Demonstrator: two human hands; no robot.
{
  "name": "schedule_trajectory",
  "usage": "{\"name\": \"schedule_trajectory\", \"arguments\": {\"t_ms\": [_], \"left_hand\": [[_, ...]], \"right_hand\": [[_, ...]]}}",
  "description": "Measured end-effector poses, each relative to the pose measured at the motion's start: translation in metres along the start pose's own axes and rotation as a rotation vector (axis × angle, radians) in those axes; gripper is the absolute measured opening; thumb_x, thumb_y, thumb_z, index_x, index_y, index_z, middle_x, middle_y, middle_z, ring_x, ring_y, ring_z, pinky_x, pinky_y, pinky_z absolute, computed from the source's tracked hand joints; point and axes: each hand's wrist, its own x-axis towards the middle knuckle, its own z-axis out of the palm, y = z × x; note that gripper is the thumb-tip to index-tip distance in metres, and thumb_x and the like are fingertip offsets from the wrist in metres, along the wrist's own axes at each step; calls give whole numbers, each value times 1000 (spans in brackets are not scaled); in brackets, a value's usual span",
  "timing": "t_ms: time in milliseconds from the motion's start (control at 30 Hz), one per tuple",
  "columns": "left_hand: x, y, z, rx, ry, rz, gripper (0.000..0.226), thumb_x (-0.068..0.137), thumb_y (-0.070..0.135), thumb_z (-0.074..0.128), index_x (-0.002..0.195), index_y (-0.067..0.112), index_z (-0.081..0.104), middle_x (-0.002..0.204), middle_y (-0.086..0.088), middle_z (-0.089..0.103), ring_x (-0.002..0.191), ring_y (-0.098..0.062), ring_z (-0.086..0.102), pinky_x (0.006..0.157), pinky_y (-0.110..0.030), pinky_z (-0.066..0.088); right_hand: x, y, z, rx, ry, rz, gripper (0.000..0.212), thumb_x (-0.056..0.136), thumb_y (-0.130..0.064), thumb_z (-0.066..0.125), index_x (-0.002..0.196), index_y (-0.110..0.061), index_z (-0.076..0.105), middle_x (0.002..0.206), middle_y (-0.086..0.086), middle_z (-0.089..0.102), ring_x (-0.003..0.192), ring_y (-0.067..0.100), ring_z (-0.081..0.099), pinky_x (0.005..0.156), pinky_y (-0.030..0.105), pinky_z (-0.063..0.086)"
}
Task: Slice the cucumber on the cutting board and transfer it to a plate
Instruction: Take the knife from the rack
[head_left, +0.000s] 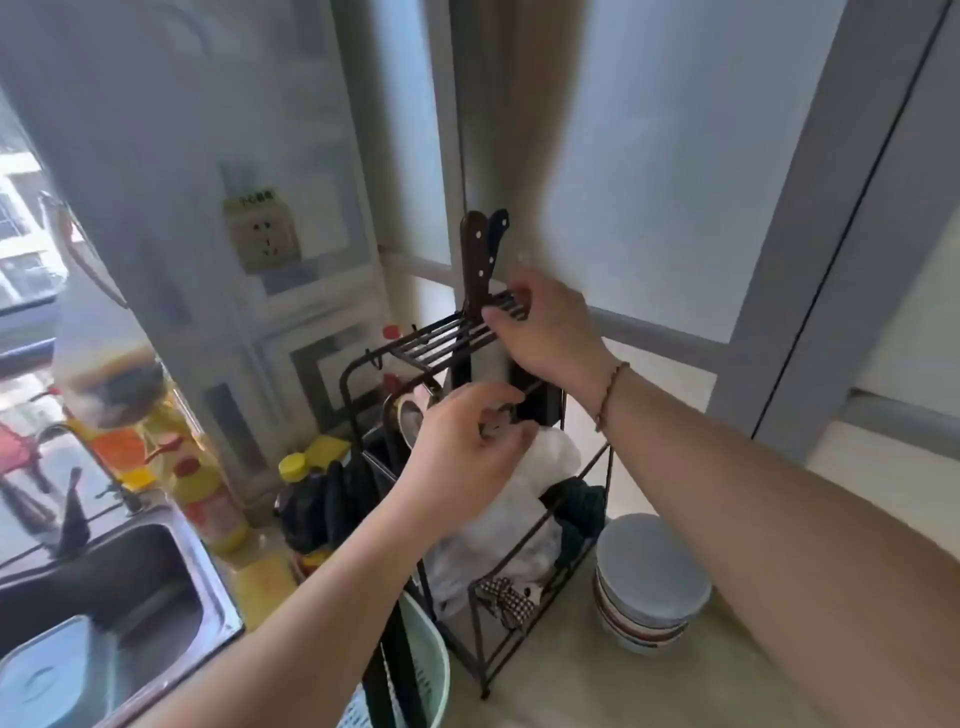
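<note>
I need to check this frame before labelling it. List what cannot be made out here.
Head view only:
- Knife blades: the two knife handles stand up from the black rack; the blades below are hidden by its bars.
- Left hand: what its curled fingers touch is blurred.
- Right hand: fingertips at the rack's top bars; whether they grip is unclear.
- Cucumber, cutting board: not made out.
- Sink: cut off by the left edge.

Matt black metal rack, glossy steel sink, riveted wooden knife handles, crinkled white plastic bag.
</note>
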Motion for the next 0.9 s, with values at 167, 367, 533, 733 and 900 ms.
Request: {"name": "schedule_trajectory", "arguments": {"t_ms": [167, 367, 533, 733, 900], "left_hand": [[8, -15, 1, -20, -68, 23, 30, 94, 29, 68, 123, 23, 65, 116, 14, 62, 107, 1, 62, 91, -27, 58], [11, -20, 2, -53, -90, 39, 31, 94, 29, 68, 124, 22, 65, 115, 15, 61, 108, 1, 61, 92, -26, 58], [15, -17, 8, -80, -84, 46, 32, 94, 29, 69, 125, 22, 65, 117, 12, 62, 109, 1, 61, 92, -26, 57], [16, 0, 17, -70, -35, 175, 32, 93, 28, 70, 123, 18, 66, 118, 11, 62, 111, -4, 61, 95, -29, 56], [15, 27, 26, -14, 138, 422, 31, 88, 22, 70, 118, 10, 69, 121, 3, 65, 110, -8, 63, 91, -31, 56]], "right_hand": [[39, -19, 24, -133, 61, 28, 45, 86, -54, 60, 116, -20, 61, 101, -3, 65, 88, 14, 57, 70, 27, 44], [45, -17, 34, -297, 156, 40, 41, 85, -56, 59, 107, -23, 64, 94, -4, 64, 92, 19, 61, 73, 31, 35], [50, -20, 22, -253, 153, 21, 45, 86, -59, 58, 105, -19, 64, 93, -3, 64, 91, 21, 63, 85, 37, 48], [68, -39, -24, 77, 300, -43, 44, 85, -55, 65, 106, -17, 68, 86, -9, 66, 79, 6, 67, 68, 15, 55], [59, -61, -96, 223, 654, -222, 27, 86, -43, 66, 78, -18, 58, 62, -17, 56, 55, -7, 56, 57, 5, 42]]}}
